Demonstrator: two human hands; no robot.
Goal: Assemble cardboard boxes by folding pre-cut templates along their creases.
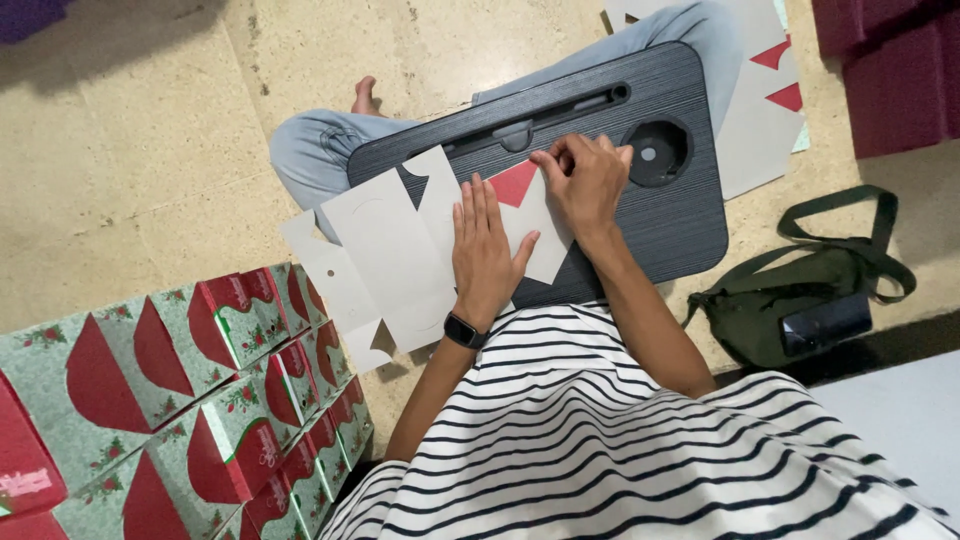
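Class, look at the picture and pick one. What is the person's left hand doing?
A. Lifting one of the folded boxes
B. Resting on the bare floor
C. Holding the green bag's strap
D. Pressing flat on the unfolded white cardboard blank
D: the left hand lies palm down, fingers straight, on the white cardboard blank spread over the dark lap desk, while the right hand pinches a flap.

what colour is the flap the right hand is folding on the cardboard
Red; the flap under the right hand shows best in the head view. The rest of the cardboard blank is grey-white.

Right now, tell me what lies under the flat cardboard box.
A dark lap tray lies under the cardboard box, whose left part overhangs the floor. The left hand covers its middle.
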